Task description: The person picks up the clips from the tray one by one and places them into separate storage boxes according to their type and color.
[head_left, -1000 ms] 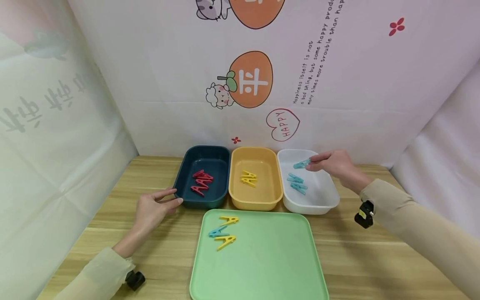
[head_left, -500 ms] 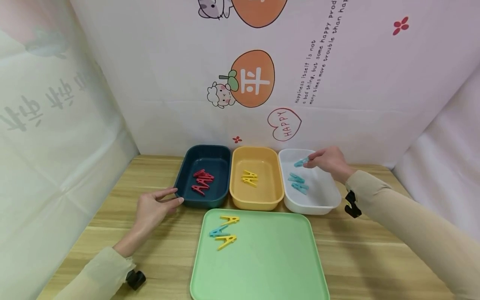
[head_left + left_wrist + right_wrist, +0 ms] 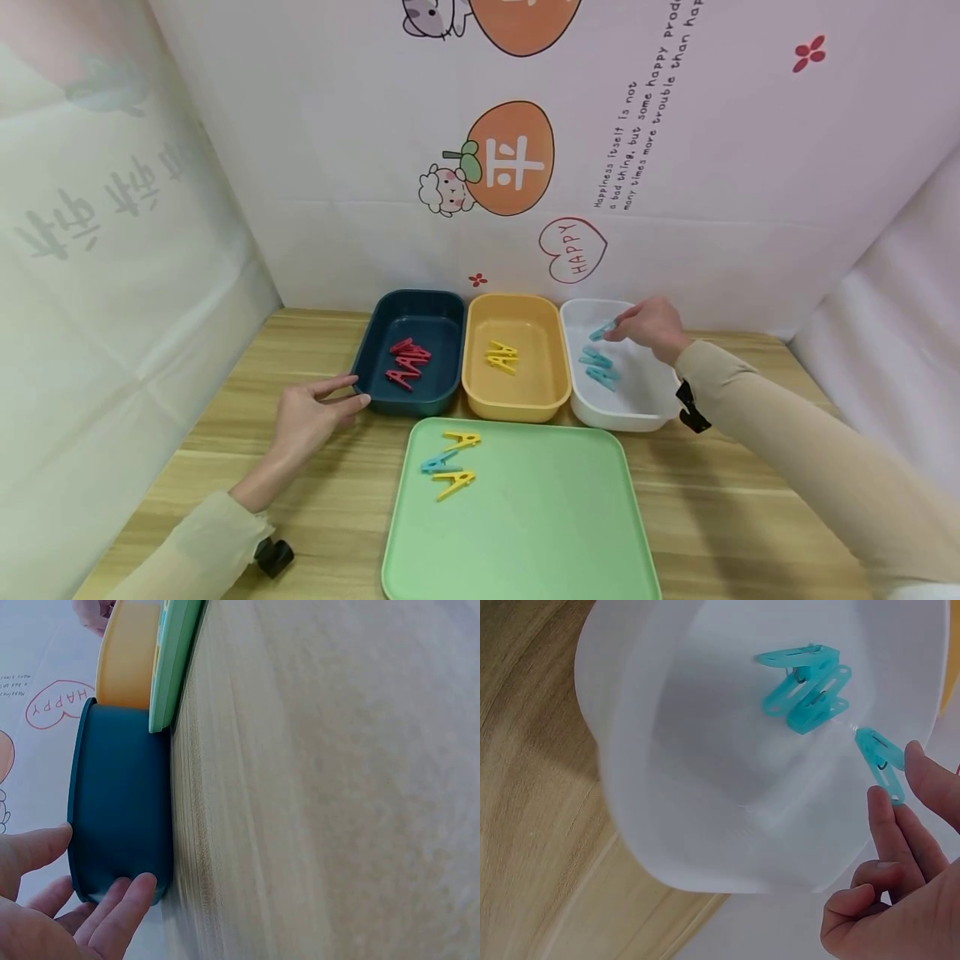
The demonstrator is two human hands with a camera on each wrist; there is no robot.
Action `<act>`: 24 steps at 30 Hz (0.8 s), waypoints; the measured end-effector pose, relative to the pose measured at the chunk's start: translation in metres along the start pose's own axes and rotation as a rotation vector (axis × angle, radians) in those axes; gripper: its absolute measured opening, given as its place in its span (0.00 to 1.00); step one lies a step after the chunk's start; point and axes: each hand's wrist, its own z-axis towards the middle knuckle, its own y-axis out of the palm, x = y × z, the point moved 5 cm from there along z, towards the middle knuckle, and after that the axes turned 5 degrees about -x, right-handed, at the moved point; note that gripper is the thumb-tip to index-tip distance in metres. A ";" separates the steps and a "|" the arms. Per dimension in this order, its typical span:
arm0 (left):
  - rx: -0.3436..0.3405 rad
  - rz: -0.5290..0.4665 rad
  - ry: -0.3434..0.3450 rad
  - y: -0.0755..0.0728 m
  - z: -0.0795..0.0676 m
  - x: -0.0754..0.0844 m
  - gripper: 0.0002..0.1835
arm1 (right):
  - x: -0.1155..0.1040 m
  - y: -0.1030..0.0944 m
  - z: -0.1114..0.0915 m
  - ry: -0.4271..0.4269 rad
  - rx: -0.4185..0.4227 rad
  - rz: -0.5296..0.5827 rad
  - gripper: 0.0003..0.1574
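Note:
Between thumb and fingertips, my right hand (image 3: 654, 325) pinches a light blue clothespin (image 3: 880, 761) over the far part of the white bin (image 3: 637, 400). Two more light blue clothespins (image 3: 810, 686) lie in that bin, close together. My left hand (image 3: 303, 417) touches the near left corner of the dark blue bin (image 3: 120, 787), its fingers extended, the thumb at the rim and fingertips against the outer wall. Several red clothespins (image 3: 405, 360) rest inside the dark blue bin.
The yellow bin (image 3: 517, 408) stands between the other two and holds yellow clothespins (image 3: 501, 357). In front is a green tray (image 3: 525, 517) bearing two yellow clothespins (image 3: 453, 482) and a light blue clothespin (image 3: 441, 463). Behind the bins hangs a printed cloth (image 3: 360, 242).
My right hand has shifted slightly left and lower over the white bin, the pinched clothespin tilting more steeply. My left hand stays at the dark blue bin. The head view has shifted slightly.

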 end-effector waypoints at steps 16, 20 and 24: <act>0.001 -0.001 0.015 0.001 0.000 -0.001 0.29 | 0.007 -0.005 0.002 -0.030 -0.042 -0.140 0.34; 0.003 -0.005 0.019 0.001 0.000 -0.001 0.28 | 0.004 -0.010 -0.006 -0.061 -0.041 -0.156 0.32; 0.005 0.009 0.024 0.001 0.000 0.000 0.28 | -0.003 -0.009 -0.020 -0.065 -0.054 -0.142 0.29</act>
